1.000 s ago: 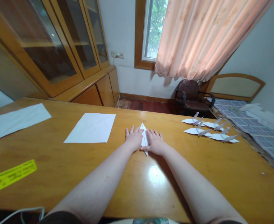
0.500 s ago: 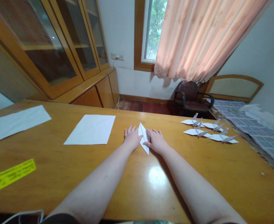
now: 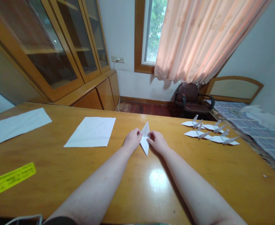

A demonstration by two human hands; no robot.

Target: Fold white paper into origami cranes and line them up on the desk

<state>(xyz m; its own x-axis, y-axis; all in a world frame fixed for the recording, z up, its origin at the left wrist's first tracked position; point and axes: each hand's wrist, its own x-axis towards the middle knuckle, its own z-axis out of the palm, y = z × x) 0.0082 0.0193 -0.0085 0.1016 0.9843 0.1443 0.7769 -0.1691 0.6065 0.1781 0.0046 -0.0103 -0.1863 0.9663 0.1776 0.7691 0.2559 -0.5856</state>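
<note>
A narrow diamond of folded white paper (image 3: 145, 142) lies on the wooden table, its long points facing away from me and toward me. My left hand (image 3: 133, 139) pinches its left edge between thumb and curled fingers. On the opposite side my right hand (image 3: 158, 142) grips the right edge in the same way. A thin crease line runs down the upper half of the paper. Off to the right stand several folded paper cranes (image 3: 198, 134), set close together in two rows.
Left of my hands lies a flat white sheet (image 3: 90, 132), with another long white sheet (image 3: 17, 127) farther left. A yellow printed strip (image 3: 11, 179) is near the left front. Beyond the table (image 3: 118, 187) are a glass-fronted cabinet (image 3: 55, 87), a chair (image 3: 190, 97) and a bed (image 3: 252, 122).
My fingers were spread flat over the paper's sides; now they are curled and pinch its edges. The folded paper has turned slightly, its far tip shifting right.
</note>
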